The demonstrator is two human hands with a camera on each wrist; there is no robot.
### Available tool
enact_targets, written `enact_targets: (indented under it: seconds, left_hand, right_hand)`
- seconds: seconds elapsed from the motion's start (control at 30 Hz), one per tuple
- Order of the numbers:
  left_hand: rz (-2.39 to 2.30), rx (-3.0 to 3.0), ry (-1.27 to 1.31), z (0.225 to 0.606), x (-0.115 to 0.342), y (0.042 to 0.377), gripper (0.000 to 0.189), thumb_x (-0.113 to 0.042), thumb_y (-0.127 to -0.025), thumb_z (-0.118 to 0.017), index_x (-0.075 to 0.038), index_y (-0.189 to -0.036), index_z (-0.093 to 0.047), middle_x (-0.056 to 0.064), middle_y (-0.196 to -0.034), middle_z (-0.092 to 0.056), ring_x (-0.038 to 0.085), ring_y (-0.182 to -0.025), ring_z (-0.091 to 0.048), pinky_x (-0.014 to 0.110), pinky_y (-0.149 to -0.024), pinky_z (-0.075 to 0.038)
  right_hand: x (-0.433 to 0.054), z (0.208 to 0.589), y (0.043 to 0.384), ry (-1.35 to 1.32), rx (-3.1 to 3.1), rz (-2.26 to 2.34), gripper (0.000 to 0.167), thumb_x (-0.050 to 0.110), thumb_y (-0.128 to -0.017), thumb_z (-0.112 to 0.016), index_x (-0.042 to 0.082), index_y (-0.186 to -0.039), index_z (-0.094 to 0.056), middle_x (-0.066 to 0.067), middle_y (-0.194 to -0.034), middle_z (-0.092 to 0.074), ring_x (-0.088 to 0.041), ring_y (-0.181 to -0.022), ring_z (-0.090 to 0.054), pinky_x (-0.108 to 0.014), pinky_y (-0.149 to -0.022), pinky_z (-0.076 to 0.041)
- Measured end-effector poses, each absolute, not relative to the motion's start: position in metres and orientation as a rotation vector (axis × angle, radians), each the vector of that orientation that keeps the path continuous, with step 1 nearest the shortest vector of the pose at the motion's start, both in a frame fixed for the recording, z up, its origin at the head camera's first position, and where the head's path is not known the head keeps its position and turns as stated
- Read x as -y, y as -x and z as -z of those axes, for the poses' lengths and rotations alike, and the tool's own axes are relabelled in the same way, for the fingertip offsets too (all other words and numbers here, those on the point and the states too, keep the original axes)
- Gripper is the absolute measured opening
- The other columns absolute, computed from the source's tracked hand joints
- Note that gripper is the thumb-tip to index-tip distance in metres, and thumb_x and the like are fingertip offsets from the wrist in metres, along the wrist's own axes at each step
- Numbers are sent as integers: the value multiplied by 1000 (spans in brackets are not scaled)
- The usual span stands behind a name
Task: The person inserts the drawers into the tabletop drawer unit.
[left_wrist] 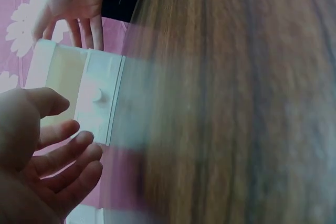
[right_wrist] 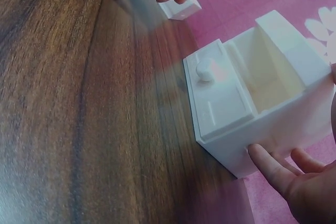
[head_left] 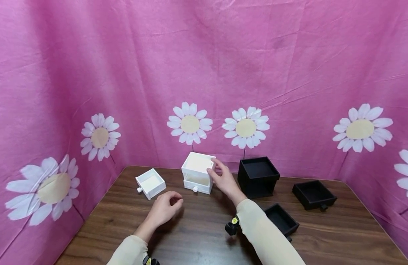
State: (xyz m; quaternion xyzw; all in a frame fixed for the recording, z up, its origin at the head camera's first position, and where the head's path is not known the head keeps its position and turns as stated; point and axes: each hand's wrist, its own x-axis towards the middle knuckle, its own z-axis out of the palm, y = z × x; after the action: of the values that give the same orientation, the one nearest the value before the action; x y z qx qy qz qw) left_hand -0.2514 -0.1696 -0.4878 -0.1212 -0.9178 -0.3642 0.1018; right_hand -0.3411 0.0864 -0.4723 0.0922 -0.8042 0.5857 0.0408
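A small white cabinet [head_left: 199,163] stands at the back middle of the table. Its lower drawer [right_wrist: 219,90], with a round knob, sits in place, and the upper slot above it is an open gap. My right hand [head_left: 224,180] touches the cabinet's right side and top edge; in the right wrist view its fingers [right_wrist: 270,169] lie fairly straight along the side wall. In front and to the left, my left hand [head_left: 164,209] hovers with loosely bent fingers, holding nothing. A loose white drawer [head_left: 151,183] lies beyond it, its knob facing front left.
Right of my right hand stands a black cabinet [head_left: 258,176] with an open front. Two loose black drawers lie on the wooden table [head_left: 197,235]: one drawer [head_left: 315,195] at the right, another drawer [head_left: 281,220] beside my right forearm. A pink flowered cloth [head_left: 204,66] hangs behind.
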Motion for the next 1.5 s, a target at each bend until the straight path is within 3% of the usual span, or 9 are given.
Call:
enact_targets:
  seconds: [0.2,0.6,0.9,1.5]
  left_hand:
    - [1065,2726,370,489,179,248,9,-12,-94,-77,-10,-103,-80,0,-103,-78,15,-94,-68,34,-86,-55]
    - [1133,2715,343,492,198,244,10,-8,-94,-77,-6,-104,-80,-2,-96,-76,8,-84,-64,30,-80,-54]
    - [1167,2714,324,497,209,239,11,-8,-94,-77,-6,-105,-79,-4,-93,-75,1,-81,-60,27,-78,-52]
    - [1178,2693,240,495,229,234,13,-5,-94,-76,-4,-106,-78,-2,-91,-75,2,-77,-58,26,-75,-52]
  right_hand:
    - [-84,473,341,-288,2449,-1805,54,25,-107,-69,14,-157,-54,-29,-145,-56,-42,-124,-67,-42,-83,-66]
    - [-85,473,340,-312,2408,-1832,54,21,-106,-70,9,-156,-54,-32,-140,-57,-43,-121,-69,-43,-83,-66]
    - [-85,476,339,-287,2430,-1828,55,25,-107,-70,13,-158,-53,-30,-143,-55,-43,-121,-69,-45,-84,-66]
    - [-87,473,340,-299,2415,-1855,58,23,-106,-71,12,-159,-52,-31,-144,-55,-45,-125,-67,-46,-84,-66]
